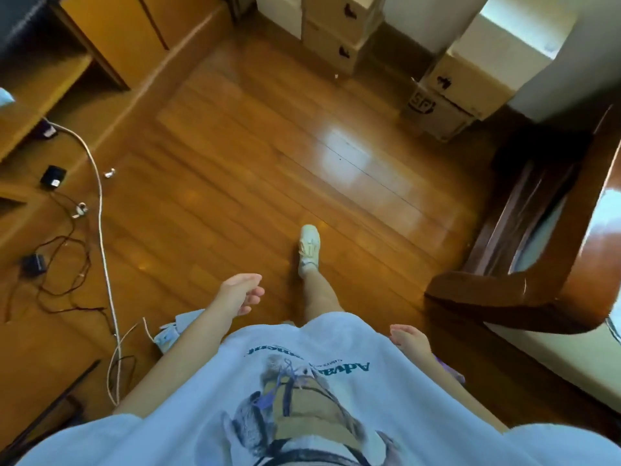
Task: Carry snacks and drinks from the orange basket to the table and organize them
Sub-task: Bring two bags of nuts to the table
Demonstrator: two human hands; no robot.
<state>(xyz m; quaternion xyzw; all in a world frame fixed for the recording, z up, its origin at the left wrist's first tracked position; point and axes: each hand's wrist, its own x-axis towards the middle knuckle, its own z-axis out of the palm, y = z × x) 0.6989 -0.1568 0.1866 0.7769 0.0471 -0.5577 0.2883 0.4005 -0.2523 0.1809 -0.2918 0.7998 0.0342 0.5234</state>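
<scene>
Cables (pixel 84 250) sprawl over the wood floor (pixel 255 156) at far left: a white cord, thin dark leads, two small black adapters, below a wooden shelf unit (pixel 40 95). Left hand (pixel 240 294) held out ahead of the body, fingers loosely curled, nothing in it. White sneaker (pixel 309 248) planted mid-floor, one bare leg stepping forward; person looks to be walking. Light printed shirt (pixel 302 398) fills the bottom of the view. Right hand (pixel 408 338) hangs by the hip, fingers relaxed, also holding nothing. Cardboard boxes (pixel 447 92) stacked along the far wall, centre to right. Dark curved wooden furniture (pixel 524 294) at right edge; whether it is the table, cannot tell.

Orange basket, snacks, drinks: none in view. Likely a walk between basket and table, both hands free.

Handling, judged from the task only: snack bags probably light, soft, crushable, so pinch at the top seam or cradle from below. Drinks heavier, stiff, possibly slick; wrap fingers round the middle, keep upright. One drink per hand seems safest.
</scene>
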